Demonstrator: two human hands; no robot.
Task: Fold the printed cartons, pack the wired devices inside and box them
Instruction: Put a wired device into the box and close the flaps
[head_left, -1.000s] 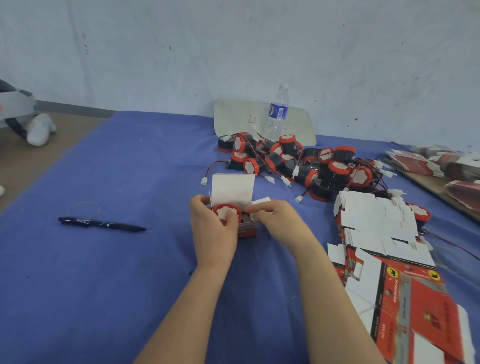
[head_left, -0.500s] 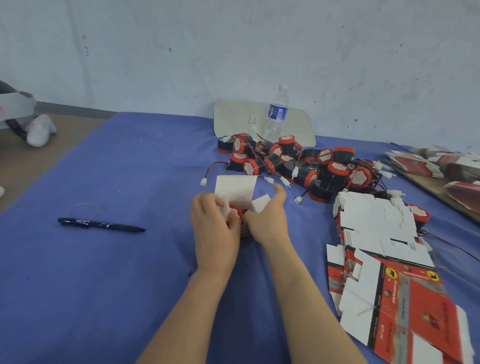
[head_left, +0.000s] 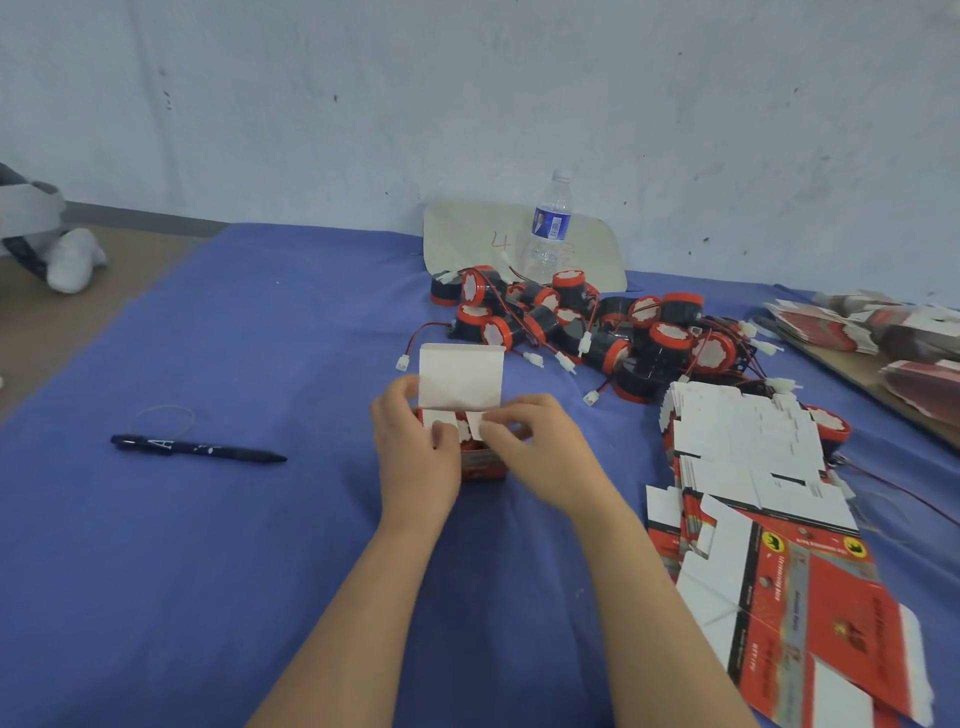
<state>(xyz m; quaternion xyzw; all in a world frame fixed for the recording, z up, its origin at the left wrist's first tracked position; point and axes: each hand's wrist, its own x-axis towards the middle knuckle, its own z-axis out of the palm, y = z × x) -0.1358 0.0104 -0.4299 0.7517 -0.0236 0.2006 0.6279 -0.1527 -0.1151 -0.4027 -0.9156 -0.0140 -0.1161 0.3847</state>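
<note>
A small red printed carton (head_left: 483, 462) stands on the blue cloth at the centre, its white top lid (head_left: 461, 375) upright behind it. A red device shows inside, mostly covered by two white side flaps. My left hand (head_left: 415, 452) grips the carton's left side, thumb pressing the left flap down. My right hand (head_left: 540, 447) holds the right side, fingers pushing the right flap inward. A heap of red-and-black wired devices (head_left: 597, 332) lies behind. Flat unfolded cartons (head_left: 769, 530) are stacked to the right.
A black pen (head_left: 197, 448) and a thin loop lie on the cloth to the left. A water bottle (head_left: 548, 228) stands at the wall in front of a pale board (head_left: 467, 234). More printed packs (head_left: 883, 332) sit on a board at far right.
The device has gone down into the carton. Both side flaps, open a second ago, are now folded in over it by my thumbs and fingers. The lid still stands upright.
</note>
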